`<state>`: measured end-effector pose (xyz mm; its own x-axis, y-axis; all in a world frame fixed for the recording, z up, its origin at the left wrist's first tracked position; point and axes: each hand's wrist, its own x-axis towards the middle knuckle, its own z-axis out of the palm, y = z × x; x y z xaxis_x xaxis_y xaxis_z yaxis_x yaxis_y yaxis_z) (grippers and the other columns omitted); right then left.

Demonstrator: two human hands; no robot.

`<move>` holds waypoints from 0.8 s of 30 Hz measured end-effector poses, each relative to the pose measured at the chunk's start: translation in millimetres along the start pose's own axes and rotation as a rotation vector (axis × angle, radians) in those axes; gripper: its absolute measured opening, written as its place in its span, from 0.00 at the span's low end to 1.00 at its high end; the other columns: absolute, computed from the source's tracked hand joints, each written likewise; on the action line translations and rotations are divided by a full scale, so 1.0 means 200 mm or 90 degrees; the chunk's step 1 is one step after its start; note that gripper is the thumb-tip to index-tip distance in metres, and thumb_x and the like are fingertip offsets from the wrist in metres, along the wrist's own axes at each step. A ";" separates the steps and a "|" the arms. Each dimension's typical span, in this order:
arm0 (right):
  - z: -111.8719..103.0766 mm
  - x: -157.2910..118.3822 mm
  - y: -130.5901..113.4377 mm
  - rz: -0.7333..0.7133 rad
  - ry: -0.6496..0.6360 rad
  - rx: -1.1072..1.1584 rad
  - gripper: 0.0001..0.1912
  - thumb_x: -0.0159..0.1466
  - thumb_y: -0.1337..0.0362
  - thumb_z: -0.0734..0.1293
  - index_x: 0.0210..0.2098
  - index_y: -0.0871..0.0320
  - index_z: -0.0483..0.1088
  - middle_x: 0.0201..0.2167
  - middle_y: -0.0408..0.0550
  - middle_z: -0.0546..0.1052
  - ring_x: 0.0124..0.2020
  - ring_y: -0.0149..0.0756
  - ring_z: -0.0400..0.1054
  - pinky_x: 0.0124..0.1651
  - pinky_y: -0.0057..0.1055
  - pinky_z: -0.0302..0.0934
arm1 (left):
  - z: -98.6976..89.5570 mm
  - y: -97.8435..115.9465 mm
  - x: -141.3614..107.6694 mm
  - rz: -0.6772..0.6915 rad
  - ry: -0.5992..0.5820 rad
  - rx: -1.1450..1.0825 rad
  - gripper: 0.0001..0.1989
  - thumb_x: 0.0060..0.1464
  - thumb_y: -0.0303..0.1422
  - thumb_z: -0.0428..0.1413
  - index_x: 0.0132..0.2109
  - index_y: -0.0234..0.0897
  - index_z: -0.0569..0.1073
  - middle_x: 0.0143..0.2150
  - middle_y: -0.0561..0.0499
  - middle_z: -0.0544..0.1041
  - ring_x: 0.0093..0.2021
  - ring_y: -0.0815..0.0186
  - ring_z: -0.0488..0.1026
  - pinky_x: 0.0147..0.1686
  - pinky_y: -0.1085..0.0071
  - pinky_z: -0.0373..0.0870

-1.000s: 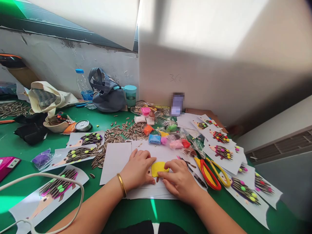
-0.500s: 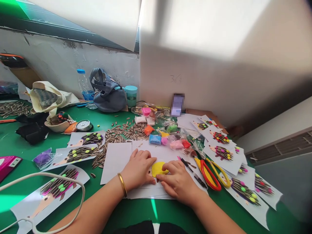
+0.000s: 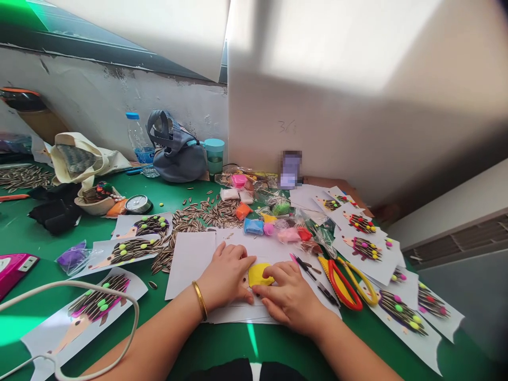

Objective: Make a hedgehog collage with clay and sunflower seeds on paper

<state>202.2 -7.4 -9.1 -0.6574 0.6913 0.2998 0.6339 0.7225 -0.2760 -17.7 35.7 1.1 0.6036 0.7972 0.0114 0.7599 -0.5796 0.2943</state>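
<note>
A flat yellow clay piece [image 3: 260, 274] lies on a stack of white paper [image 3: 191, 262] at the middle of the green table. My right hand [image 3: 291, 291] presses its fingertips on the clay's right and lower edge. Resting on the paper at the clay's left side is my left hand [image 3: 226, 275], fingers apart, with a gold bracelet [image 3: 199, 300] on the wrist. Part of a small hedgehog head shape with a dark eye shows between the left fingers and the clay. A black pen [image 3: 309, 269] lies right of my right hand.
Red scissors [image 3: 344, 286] and yellow scissors [image 3: 363, 283] lie to the right. Sunflower seeds [image 3: 190, 217] and bagged coloured clay [image 3: 254, 226] are behind the paper. Hedgehog pictures [image 3: 367, 248] fan out at right, others [image 3: 93, 312] at left, where a white cable [image 3: 137, 317] crosses.
The right fingertips have shifted slightly left along the clay's lower edge. The whole view has moved a little; my left hand stays in nearly the same place.
</note>
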 end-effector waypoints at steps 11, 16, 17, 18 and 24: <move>0.01 0.02 -0.02 0.023 0.004 0.003 0.17 0.62 0.63 0.66 0.51 0.46 0.73 0.47 0.48 0.70 0.47 0.43 0.61 0.51 0.42 0.52 | 0.00 0.00 0.00 0.003 0.007 -0.004 0.44 0.31 0.59 0.66 0.57 0.48 0.70 0.47 0.47 0.71 0.50 0.50 0.67 0.60 0.45 0.50; 0.02 0.05 -0.04 0.072 -0.037 -0.003 0.17 0.64 0.62 0.66 0.53 0.47 0.71 0.47 0.49 0.70 0.48 0.44 0.61 0.51 0.42 0.52 | 0.00 0.00 0.00 0.010 0.012 0.009 0.44 0.32 0.59 0.66 0.57 0.47 0.70 0.47 0.47 0.71 0.50 0.50 0.67 0.60 0.46 0.51; 0.03 0.05 -0.04 0.075 -0.037 -0.003 0.17 0.64 0.62 0.66 0.52 0.47 0.71 0.46 0.49 0.70 0.48 0.44 0.61 0.51 0.42 0.51 | 0.00 0.00 0.00 0.012 0.013 0.011 0.44 0.32 0.59 0.66 0.57 0.47 0.70 0.47 0.47 0.71 0.49 0.51 0.67 0.60 0.46 0.51; 0.03 0.06 -0.04 0.076 -0.033 -0.002 0.16 0.64 0.61 0.66 0.52 0.47 0.72 0.46 0.49 0.70 0.48 0.44 0.60 0.52 0.42 0.51 | 0.00 0.00 0.00 0.012 0.014 0.013 0.44 0.32 0.59 0.66 0.57 0.47 0.70 0.47 0.47 0.71 0.49 0.51 0.67 0.60 0.46 0.51; 0.03 0.07 -0.04 0.096 -0.021 0.001 0.19 0.64 0.60 0.66 0.55 0.46 0.69 0.48 0.50 0.70 0.49 0.45 0.60 0.53 0.43 0.50 | 0.00 0.01 0.00 0.009 0.013 0.013 0.43 0.31 0.57 0.67 0.56 0.47 0.70 0.47 0.47 0.71 0.50 0.50 0.67 0.59 0.46 0.52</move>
<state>185.9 -2.9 -8.6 -0.5676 0.7923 0.2240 0.7260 0.6099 -0.3175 -17.1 34.3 1.7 0.6090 0.7924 0.0347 0.7565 -0.5935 0.2746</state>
